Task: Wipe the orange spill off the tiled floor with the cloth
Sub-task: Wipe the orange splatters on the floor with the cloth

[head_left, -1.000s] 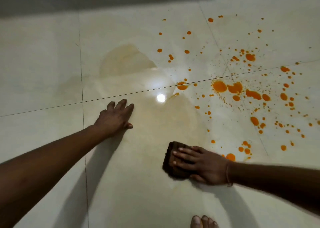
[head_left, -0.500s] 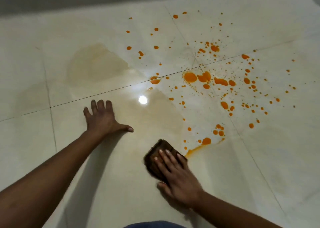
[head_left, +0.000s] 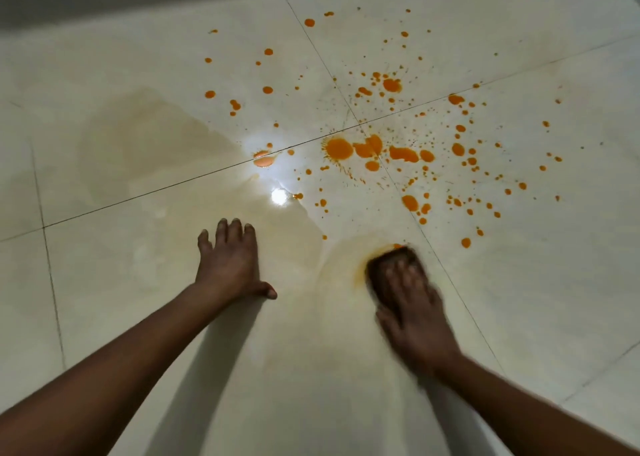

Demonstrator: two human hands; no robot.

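Glossy cream tiled floor (head_left: 519,282), thin dark grout lines. Orange spill (head_left: 339,148): round blobs and fine splatter, beyond both hands. Cloth (head_left: 391,260): dark brown wad at the spill's near edge, ringed by a pale orange smear (head_left: 337,265). Right hand (head_left: 412,313) presses it, fingers laid flat; outline motion-blurred, cloth's near half covered. Left hand (head_left: 232,265) flat on tile, fingers straight.

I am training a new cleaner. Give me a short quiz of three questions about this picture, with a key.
1. True or false: the left hand lies flat on the floor and holds nothing.
2. The cloth is: A) under the right hand; B) in the left hand; C) lying untouched.
3. Fill in: the spill is ___ fully wiped.
Key: 1 true; 2 A; 3 not.
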